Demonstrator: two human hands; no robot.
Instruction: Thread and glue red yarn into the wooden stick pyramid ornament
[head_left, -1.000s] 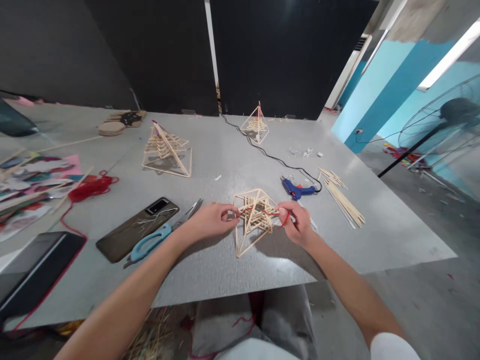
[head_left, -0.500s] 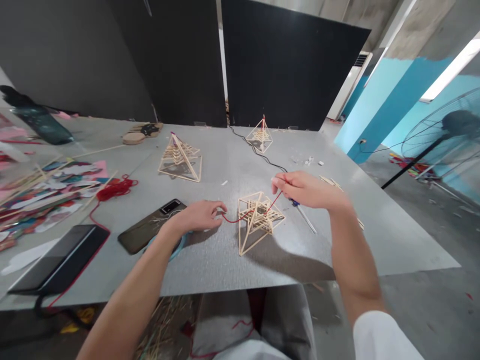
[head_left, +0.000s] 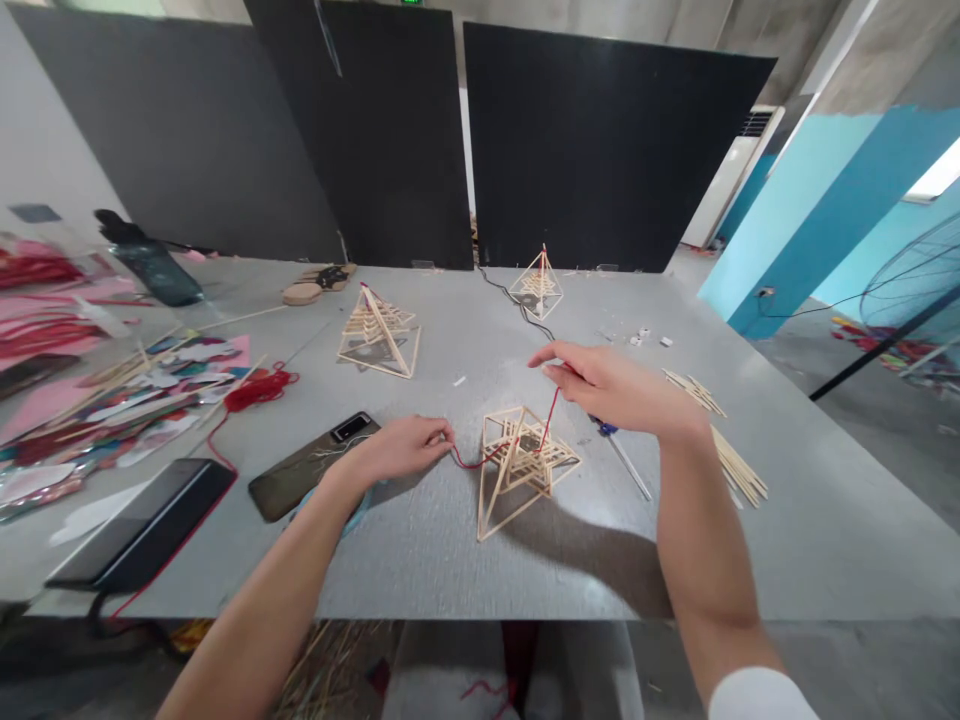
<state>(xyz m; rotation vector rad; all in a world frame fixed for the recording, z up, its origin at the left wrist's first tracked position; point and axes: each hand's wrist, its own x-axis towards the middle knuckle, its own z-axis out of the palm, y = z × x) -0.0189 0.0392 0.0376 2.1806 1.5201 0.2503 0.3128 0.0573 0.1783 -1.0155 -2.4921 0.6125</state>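
Note:
A pyramid-like frame of thin wooden sticks [head_left: 517, 470] lies on the grey table between my hands. Red yarn [head_left: 551, 415] runs through it, with one end going up to each hand. My left hand [head_left: 416, 443], left of the frame, pinches one end between thumb and fingertips. Above the frame's right side, my right hand [head_left: 600, 385] holds the other end, its index finger stretched out to the left. The yarn sags on the left and is straighter on the right. A screwdriver [head_left: 626, 460] with a blue handle lies below my right hand.
Two more stick pyramids, one at centre left [head_left: 379, 330] and one farther back [head_left: 538, 285], stand on the table. A phone [head_left: 300, 475], a power bank [head_left: 146, 525], a red yarn bundle [head_left: 259, 388] and a bottle [head_left: 154, 262] lie left. Loose sticks [head_left: 739, 468] lie right.
The view has shifted, so the table things appear lower and farther right or left in it. My right index finger has stretched out, while both hands keep the yarn.

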